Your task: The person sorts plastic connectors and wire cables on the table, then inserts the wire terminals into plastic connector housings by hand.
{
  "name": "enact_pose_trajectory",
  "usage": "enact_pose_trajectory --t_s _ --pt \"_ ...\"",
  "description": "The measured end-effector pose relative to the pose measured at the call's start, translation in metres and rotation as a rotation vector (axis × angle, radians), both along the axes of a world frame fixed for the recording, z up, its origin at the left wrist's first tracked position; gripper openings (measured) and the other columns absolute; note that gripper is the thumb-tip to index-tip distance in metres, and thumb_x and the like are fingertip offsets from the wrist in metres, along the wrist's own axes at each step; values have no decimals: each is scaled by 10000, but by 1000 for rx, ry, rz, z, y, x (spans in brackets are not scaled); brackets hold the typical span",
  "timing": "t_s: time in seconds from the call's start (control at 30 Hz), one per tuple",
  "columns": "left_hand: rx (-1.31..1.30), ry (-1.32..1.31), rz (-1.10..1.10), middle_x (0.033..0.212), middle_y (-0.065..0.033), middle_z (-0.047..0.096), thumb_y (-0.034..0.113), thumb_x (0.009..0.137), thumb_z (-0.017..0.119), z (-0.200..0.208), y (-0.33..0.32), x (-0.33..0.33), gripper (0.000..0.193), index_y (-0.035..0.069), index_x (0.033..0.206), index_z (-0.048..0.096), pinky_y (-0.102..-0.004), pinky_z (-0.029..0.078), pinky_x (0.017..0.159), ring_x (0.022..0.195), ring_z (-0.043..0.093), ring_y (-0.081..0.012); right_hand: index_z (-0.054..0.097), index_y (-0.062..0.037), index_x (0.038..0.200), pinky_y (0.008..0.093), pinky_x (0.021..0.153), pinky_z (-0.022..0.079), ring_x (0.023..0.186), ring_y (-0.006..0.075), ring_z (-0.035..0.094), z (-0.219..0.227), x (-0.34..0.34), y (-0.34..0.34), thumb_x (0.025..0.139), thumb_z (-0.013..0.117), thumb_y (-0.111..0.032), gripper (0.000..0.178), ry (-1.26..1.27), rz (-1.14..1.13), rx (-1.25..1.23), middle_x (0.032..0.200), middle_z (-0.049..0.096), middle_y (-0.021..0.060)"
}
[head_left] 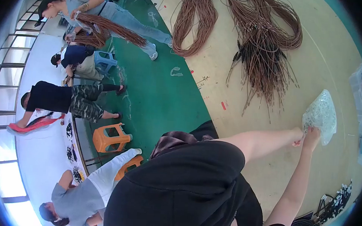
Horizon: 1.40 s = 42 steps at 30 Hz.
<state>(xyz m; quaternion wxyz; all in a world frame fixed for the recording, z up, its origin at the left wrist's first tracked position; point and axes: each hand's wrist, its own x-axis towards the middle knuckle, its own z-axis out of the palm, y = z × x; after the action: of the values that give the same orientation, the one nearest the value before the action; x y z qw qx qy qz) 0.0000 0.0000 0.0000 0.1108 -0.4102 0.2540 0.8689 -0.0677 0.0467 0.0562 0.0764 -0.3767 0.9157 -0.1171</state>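
Observation:
A clear plastic bag [321, 114] full of small, pale, see-through pieces is at the right of the tan worktable [266, 156]. My right hand [312, 135] is closed on the bag's near end. Right beside it, my left hand [298, 136] has its fingers curled in at the bag's left near edge, seemingly gripping the plastic there. What the small pieces are is too fine to tell. Beyond the hands lies a large bundle of brown cables [266, 31] with black ends fanned toward me.
A second brown cable bundle [195, 26] lies farther left. Clear plastic boxes [360, 96] line the right edge; black cables with white tips [334, 203] lie near right. Across the green floor [161, 95], several people work by orange stools [111, 137] and a blue stool [105, 60].

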Motion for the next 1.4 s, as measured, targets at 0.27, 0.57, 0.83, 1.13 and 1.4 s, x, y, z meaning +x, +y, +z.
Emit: enact_pose_trajectory --t_s 0.27,0.57,0.83,1.13,1.4 --pt "-57 -41 -6 569 -86 404 48 762 420 16 -7 6 64 15 711 442 -316 406 421 470 426 -181 492 45 993 357 635 412 721 265 537 -18 -25 3 766 525 -157 305 -141 -98 109 822 557 174" --pt "-3 256 82 594 -8 475 137 726 539 12 -8 15 45 97 729 519 -241 386 401 517 466 -100 421 -35 1124 289 668 474 820 171 540 -6 -20 3 805 491 -146 345 -1101 -710 -748 1010 517 83" --pt "61 62 -99 890 -161 510 152 851 363 32 -40 33 229 -47 951 418 -345 457 755 848 521 -258 536 32 919 227 574 457 691 127 537 8 6 33 769 578 -131 226 -1319 -719 -971 838 565 70" --pt "-24 -35 -196 1007 -174 481 150 850 387 37 -38 35 273 -48 1038 387 -363 427 802 933 495 -280 565 29 900 231 537 466 605 115 552 -7 2 134 740 598 -145 238 -924 -978 -684 759 582 57" --pt "-12 -4 -228 987 -167 495 145 845 397 42 -39 41 253 -23 1034 377 -349 440 764 907 511 -273 525 23 1030 230 571 476 635 131 558 -2 -2 144 753 556 -144 325 -753 -981 -525 838 578 80"
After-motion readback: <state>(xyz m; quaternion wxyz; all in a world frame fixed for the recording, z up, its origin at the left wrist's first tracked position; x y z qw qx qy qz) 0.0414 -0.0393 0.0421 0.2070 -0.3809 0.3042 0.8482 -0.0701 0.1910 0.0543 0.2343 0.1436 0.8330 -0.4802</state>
